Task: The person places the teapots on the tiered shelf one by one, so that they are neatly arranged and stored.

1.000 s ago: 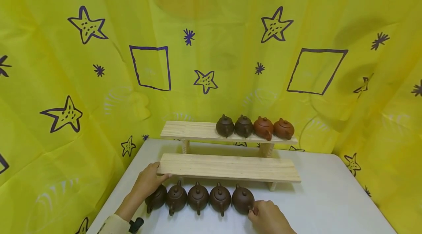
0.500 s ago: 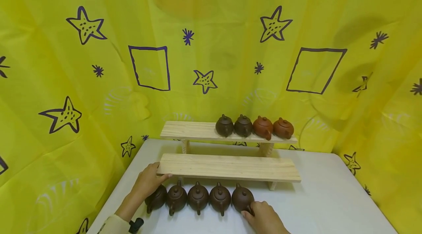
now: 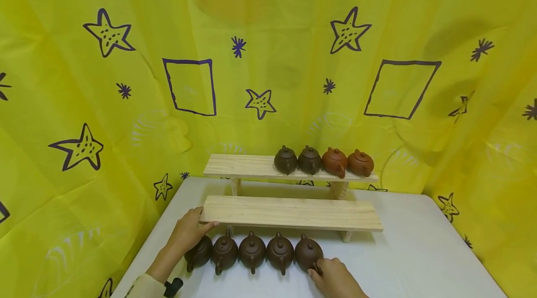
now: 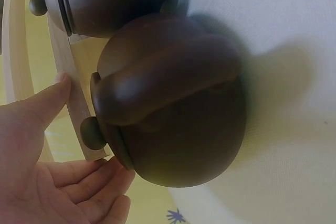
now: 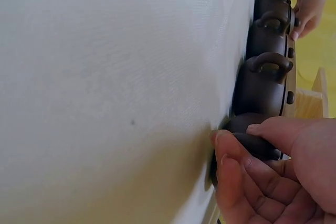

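Several dark brown teapots stand side by side on the white table, in front of a low wooden shelf (image 3: 289, 211). At the right end of that row, my right hand (image 3: 335, 277) pinches the handle of the last teapot (image 3: 308, 252); the right wrist view has the thumb and fingers (image 5: 231, 177) closing on it. My left hand (image 3: 187, 232) holds the left end of the shelf. In the left wrist view its thumb (image 4: 52, 98) lies on the board's edge and the fingers reach round the end, near the leftmost teapot (image 4: 184, 140).
Behind stands a higher wooden shelf (image 3: 239, 165). Two dark teapots (image 3: 286, 160) and two reddish-brown teapots (image 3: 334, 162) sit on its right part. A yellow curtain (image 3: 268, 55) with drawn stars surrounds the white table (image 3: 419, 251).
My right hand has shifted slightly left and its thumb has come further round the teapot's handle. The left hand keeps its place on the shelf, and the teapots have hardly moved.
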### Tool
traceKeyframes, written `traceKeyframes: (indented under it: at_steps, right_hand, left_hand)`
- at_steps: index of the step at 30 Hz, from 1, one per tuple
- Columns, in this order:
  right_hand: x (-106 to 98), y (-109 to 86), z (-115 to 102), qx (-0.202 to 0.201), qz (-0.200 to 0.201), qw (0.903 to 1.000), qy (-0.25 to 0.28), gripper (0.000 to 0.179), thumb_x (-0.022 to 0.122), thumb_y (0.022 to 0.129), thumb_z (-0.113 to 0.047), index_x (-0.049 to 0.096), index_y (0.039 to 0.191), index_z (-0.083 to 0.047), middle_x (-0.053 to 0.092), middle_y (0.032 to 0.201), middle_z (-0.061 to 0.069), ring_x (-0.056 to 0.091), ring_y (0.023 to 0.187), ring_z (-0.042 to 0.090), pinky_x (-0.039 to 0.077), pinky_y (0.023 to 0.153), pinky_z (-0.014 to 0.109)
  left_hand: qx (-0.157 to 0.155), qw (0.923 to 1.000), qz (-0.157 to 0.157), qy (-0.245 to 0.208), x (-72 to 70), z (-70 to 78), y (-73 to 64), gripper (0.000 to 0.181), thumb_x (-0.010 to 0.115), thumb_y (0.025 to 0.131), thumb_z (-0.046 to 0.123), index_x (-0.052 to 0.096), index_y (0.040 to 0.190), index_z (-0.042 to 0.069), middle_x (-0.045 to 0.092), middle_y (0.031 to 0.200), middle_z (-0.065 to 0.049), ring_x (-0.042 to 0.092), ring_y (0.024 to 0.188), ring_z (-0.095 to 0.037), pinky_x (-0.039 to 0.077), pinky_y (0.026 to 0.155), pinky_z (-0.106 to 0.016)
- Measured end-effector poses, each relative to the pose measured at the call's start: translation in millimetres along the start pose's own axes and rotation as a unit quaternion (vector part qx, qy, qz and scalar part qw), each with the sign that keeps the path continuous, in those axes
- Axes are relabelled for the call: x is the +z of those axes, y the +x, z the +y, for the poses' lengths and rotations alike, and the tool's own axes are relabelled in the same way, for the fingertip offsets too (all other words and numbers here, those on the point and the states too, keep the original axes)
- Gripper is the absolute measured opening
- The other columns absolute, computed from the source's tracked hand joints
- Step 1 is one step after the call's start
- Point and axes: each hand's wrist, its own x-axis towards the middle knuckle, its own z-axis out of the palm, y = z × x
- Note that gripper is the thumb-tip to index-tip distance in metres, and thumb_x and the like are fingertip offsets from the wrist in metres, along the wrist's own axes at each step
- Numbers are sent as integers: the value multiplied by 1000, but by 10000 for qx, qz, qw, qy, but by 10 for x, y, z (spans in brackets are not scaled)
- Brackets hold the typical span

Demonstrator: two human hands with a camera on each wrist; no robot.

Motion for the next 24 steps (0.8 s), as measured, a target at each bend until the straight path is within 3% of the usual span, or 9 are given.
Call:
traceKeyframes:
  at_steps: [12, 24]
  right_hand:
    - [-23, -88, 74, -427, 303, 9985, -153, 37, 78, 94, -17, 53, 68, -15, 41, 58, -14, 36, 53, -1, 35, 48, 21]
    - [-184, -109, -8, -627, 264, 9977, 58, 36, 78, 95, -18, 55, 68, -15, 43, 59, -16, 34, 53, -4, 36, 49, 19]
  left_hand:
    - [3, 10000, 14, -10, -3, 4, -2, 76, 80, 94, 39, 55, 138, -17, 65, 128, -35, 61, 122, -53, 46, 103, -68]
    - [13, 10000, 13, -25, 0, -8, 4, 76, 80, 93, 40, 56, 137, -17, 65, 128, -35, 62, 122, -53, 47, 103, -68]
